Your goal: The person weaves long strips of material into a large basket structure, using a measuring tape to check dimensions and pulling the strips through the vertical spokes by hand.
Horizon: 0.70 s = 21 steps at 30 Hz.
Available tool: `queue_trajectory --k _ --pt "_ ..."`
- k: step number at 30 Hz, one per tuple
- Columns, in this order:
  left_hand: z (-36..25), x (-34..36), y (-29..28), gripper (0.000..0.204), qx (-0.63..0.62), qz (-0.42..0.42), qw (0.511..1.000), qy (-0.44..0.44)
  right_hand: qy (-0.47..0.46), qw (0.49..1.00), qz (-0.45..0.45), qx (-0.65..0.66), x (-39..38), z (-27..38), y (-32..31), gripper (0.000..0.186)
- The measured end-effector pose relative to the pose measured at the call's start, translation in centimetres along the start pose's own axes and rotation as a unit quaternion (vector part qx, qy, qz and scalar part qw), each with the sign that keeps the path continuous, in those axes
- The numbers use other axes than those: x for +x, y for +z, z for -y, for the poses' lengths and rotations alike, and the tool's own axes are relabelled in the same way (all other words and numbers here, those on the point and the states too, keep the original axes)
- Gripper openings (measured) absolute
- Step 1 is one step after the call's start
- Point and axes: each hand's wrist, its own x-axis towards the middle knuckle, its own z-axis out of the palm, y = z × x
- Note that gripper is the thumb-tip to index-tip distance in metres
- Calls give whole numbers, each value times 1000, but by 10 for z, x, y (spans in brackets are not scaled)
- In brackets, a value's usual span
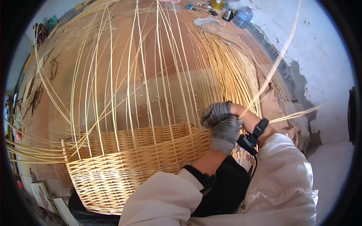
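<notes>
A rectangular wicker basket [109, 173] with woven tan sides rests in front of me, and tall pale stakes [129, 90] rise from its walls. Both my hands wear grey knitted gloves and meet at its right corner, crossed close together. My left hand [226, 135] is closed beside the rim, where a long willow rod [277, 62] runs up to the upper right, blurred by motion. Just above it, my right hand [217, 113] has its fingers curled over the corner; what they grip is hidden. A black strapped device [254, 136] sits on my right wrist.
A thick bundle of willow rods [230, 67] lies beyond my hands, partly on brown cloth [269, 101]. Loose rod ends [34, 152] stick out leftward from the basket. A plastered wall [324, 71] stands at right. A clear blue jug [244, 16] is far back.
</notes>
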Motion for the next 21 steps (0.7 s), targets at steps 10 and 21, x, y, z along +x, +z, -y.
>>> queue_trajectory --k 10,21 --pt "51 33 -103 22 -219 128 885 -391 264 945 -175 -81 -50 2 17 48" --pt "18 24 -181 42 24 171 966 192 349 901 -152 -208 -30 62 46 46"
